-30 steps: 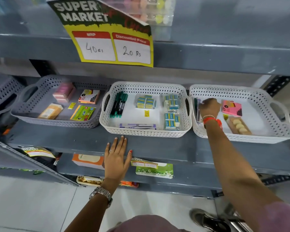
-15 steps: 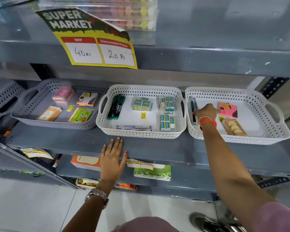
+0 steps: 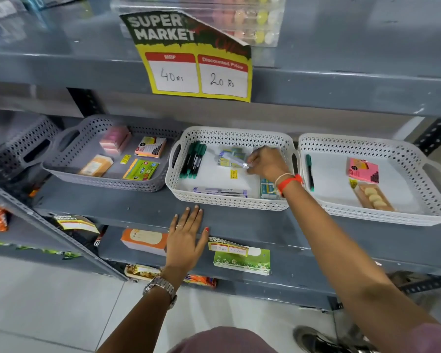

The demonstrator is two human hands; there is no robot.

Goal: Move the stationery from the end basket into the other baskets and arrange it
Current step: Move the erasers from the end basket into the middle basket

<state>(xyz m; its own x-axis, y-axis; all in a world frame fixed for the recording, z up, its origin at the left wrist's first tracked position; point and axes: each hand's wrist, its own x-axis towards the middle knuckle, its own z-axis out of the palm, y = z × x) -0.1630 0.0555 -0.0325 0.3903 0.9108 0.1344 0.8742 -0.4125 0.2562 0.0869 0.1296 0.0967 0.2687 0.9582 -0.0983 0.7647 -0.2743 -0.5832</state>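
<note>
Three baskets stand in a row on the grey shelf. The white end basket [image 3: 438, 217] at the right holds a green marker [image 3: 309, 171], a pink sticky-note pad [image 3: 362, 170] and a pack of pale erasers [image 3: 373, 197]. My right hand [image 3: 267, 163] hovers over the middle white basket [image 3: 227, 202], shut on a thin clear-and-blue pen [image 3: 233, 161]. That basket also holds several green markers [image 3: 194, 159], eraser packs and flat pens at its front. My left hand [image 3: 185, 238] rests flat and open on the shelf edge.
A grey basket [image 3: 97, 182] at the left holds sticky-note pads and small packs. Another grey basket [image 3: 23, 151] sits at the far left. A yellow price sign [image 3: 199, 72] hangs from the shelf above. Boxes and packets lie on the lower shelf.
My right hand has lifted out of the end basket with a pen and moved left over the middle basket. The left hand has stayed on the shelf edge.
</note>
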